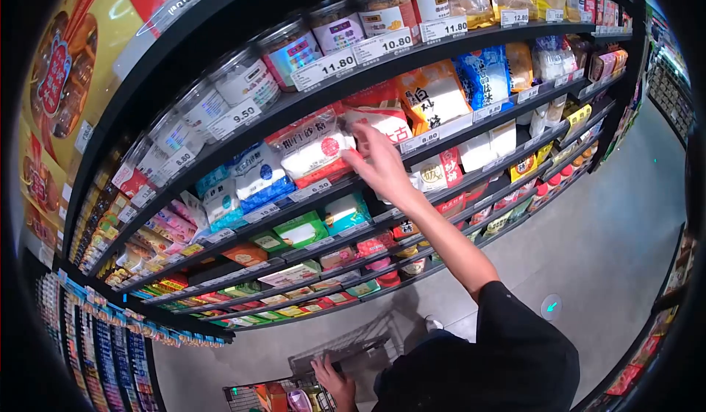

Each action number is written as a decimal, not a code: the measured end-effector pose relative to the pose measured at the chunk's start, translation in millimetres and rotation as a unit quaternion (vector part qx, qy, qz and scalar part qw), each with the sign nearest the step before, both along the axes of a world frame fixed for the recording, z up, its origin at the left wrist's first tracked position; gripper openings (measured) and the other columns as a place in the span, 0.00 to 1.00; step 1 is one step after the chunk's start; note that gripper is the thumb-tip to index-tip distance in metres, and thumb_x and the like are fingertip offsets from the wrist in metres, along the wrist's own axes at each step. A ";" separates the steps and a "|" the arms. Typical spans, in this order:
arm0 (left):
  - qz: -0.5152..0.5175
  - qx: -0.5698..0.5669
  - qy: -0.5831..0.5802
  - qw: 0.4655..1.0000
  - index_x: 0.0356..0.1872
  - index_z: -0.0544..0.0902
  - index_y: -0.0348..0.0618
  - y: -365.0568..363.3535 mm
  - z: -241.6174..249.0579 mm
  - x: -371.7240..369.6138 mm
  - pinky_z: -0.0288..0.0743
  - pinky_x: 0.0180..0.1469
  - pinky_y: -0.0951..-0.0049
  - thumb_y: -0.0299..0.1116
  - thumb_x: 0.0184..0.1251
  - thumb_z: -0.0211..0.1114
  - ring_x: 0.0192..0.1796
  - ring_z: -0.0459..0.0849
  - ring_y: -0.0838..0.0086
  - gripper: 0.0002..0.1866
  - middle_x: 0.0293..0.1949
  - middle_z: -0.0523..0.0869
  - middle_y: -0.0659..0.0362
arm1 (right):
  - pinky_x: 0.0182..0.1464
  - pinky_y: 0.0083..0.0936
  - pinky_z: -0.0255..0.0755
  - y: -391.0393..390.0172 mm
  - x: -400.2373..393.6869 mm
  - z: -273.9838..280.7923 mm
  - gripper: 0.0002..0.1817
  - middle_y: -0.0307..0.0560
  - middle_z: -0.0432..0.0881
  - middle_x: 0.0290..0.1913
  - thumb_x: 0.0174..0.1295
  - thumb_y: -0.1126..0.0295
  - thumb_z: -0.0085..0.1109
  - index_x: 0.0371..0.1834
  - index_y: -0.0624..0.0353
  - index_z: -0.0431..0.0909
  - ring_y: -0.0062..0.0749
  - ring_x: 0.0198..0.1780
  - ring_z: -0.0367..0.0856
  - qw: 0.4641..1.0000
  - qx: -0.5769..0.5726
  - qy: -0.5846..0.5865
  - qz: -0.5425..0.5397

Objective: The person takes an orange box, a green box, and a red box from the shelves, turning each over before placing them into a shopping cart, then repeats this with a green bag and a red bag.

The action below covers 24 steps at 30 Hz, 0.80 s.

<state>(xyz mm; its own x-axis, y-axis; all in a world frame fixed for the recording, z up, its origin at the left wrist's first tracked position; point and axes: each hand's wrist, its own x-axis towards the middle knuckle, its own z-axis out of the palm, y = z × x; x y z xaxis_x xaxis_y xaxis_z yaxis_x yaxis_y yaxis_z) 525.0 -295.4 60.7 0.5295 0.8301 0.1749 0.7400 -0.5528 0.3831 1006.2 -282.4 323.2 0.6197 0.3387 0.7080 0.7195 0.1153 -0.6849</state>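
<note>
My right hand (377, 163) reaches up to the sugar shelf with thumb and fingers apart. Its fingertips are at the right edge of a red-and-white bag of white sugar (312, 151), which stands upright on the shelf. Right behind the hand is another red-and-white bag (376, 114), partly covered by it. To the left stand blue-and-white sugar bags (257, 175). Low in the view, my left hand (334, 384) is on the edge of a shopping cart (243, 393), its fingers over the rim. A red-brown package (272, 396) and a light purple item (299, 400) lie in the cart.
Jars (290, 51) line the shelf above, over price tags (323, 71). Orange (434, 96) and blue bags (482, 77) stand farther right. Lower shelves hold green packets (301, 229). Grey floor (537, 243) runs along the aisle, with another shelf rack (640, 360) at right.
</note>
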 end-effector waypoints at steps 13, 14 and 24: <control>-0.160 0.114 -0.095 0.976 0.66 0.70 0.40 85.2 95.8 122.9 0.52 0.71 0.48 0.33 0.64 0.66 0.72 0.64 0.49 0.29 0.66 0.73 0.46 | 0.54 0.43 0.71 36.2 26.4 2.6 0.26 0.63 0.79 0.42 0.53 0.54 0.71 0.43 0.68 0.79 0.56 0.49 0.77 0.997 -0.070 -0.009 0.010; -0.179 0.109 -0.165 0.964 0.64 0.72 0.38 103.4 113.4 144.4 0.56 0.70 0.54 0.30 0.65 0.65 0.70 0.68 0.52 0.26 0.63 0.75 0.46 | 0.54 0.43 0.71 39.2 25.4 3.7 0.26 0.63 0.79 0.42 0.53 0.54 0.71 0.43 0.68 0.79 0.56 0.49 0.77 0.997 -0.070 -0.013 0.006; -0.259 -0.111 -0.426 0.859 0.69 0.61 0.27 246.9 220.6 362.1 0.69 0.64 0.70 0.34 0.73 0.61 0.62 0.76 0.66 0.31 0.64 0.73 0.42 | 0.48 0.42 0.76 49.6 47.6 9.8 0.28 0.66 0.83 0.36 0.45 0.52 0.73 0.33 0.71 0.81 0.55 0.45 0.83 0.984 -0.167 0.010 0.064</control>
